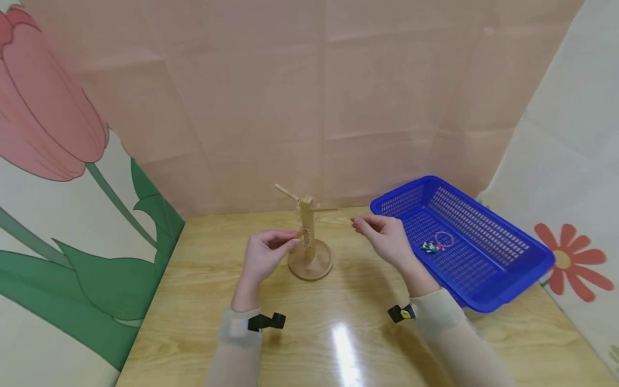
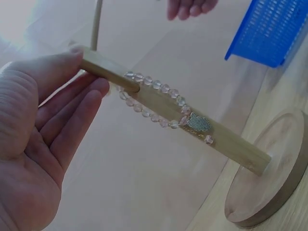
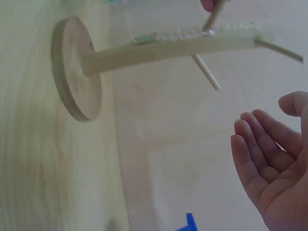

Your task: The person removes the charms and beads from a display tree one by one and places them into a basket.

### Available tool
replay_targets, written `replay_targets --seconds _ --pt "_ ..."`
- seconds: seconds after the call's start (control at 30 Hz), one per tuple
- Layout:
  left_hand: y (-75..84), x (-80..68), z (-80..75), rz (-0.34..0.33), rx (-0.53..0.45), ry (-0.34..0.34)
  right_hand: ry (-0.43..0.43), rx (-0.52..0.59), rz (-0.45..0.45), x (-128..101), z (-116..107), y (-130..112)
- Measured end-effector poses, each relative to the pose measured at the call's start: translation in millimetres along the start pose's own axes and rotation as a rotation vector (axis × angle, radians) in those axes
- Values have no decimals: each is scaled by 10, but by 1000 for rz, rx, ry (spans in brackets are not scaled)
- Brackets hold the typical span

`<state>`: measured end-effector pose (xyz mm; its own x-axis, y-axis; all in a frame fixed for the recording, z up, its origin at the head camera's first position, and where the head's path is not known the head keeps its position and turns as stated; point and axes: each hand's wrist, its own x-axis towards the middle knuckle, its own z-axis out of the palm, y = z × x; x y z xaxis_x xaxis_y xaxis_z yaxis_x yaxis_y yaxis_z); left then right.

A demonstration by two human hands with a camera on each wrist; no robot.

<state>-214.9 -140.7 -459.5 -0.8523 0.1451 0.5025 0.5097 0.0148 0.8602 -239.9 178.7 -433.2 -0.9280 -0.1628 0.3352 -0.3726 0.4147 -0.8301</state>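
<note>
A wooden stand (image 1: 307,212) with a round base and several side pegs stands upright on the table. My left hand (image 1: 263,255) pinches the outer end of a front wooden peg (image 2: 109,76) between thumb and fingers. Around that peg hangs a bracelet (image 2: 165,88) of clear and pale pink beads; its sparkly silver charm (image 2: 199,123) lies against the post. To the right of the stand, my right hand (image 1: 387,239) is held in the air with loosely bent fingers, holding nothing. It touches neither the stand nor the basket.
On the right stands a blue plastic basket (image 1: 508,287). Inside it lie a thin bracelet (image 1: 445,239) and a small green, white and pink charm (image 1: 432,246). A pink cloth (image 1: 251,107) covers the wall behind the wooden table (image 1: 193,301).
</note>
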Motion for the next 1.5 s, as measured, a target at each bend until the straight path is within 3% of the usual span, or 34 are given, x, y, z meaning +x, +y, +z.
replay_targets --seconds 0.27,0.47,0.73,0.93,1.13,1.37,1.5 --pt "-13 16 147 70 22 -3 -22 22 3 -28 125 66" --pt "1 15 207 51 62 12 -21 36 0 -22 182 120" --pt "31 3 271 66 40 -101 -19 25 -1 -5 206 161" --pt "48 0 327 62 32 -105 -26 18 7 -4 214 202" --pt "129 -8 248 88 75 2 -37 48 21 -5 241 228" --pt "351 62 18 277 101 272 -99 115 52 -28 361 319" --pt "452 169 -67 280 89 400 -133 188 45 -17 444 335"
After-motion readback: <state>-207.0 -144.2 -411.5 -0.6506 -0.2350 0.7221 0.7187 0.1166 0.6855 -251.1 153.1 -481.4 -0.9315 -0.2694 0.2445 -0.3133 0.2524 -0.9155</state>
